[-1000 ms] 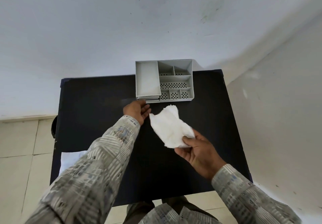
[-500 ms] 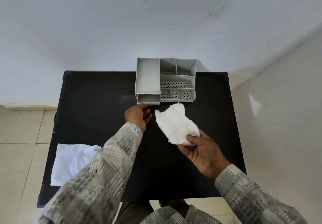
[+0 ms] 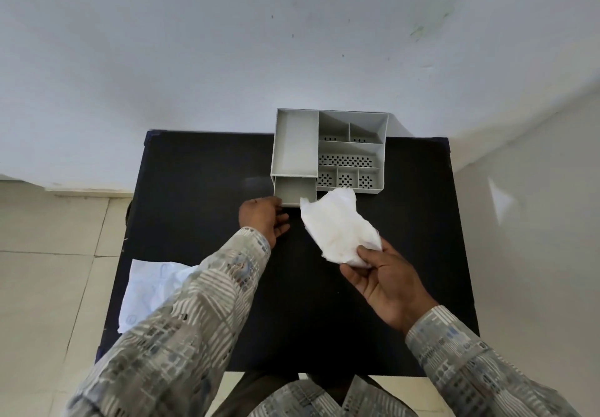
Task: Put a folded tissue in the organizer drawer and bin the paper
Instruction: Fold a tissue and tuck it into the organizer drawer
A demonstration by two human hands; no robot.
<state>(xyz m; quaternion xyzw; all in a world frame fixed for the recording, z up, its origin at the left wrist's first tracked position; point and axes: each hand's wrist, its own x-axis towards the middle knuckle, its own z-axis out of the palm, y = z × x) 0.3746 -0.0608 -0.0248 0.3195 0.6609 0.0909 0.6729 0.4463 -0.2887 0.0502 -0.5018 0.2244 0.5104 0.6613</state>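
The right hand [image 3: 386, 282] pinched a white tissue [image 3: 337, 226] by its near corner, thumb on top, fingers underneath and mostly hidden. The tissue looked loosely folded; its far tip overlapped the front right corner of the drawer [image 3: 293, 191], which stood pulled out from the grey organizer [image 3: 329, 150] at the far edge of the black table [image 3: 201, 169]. Whether tissue and drawer touched could not be told. The left hand [image 3: 263, 220] rested at the drawer's front left corner, fingers loosely curled and holding nothing clearly; the fingertips were hard to make out. A sheet of white paper [image 3: 146, 290] lay at the table's near left edge, partly covered by the left sleeve [image 3: 181, 329].
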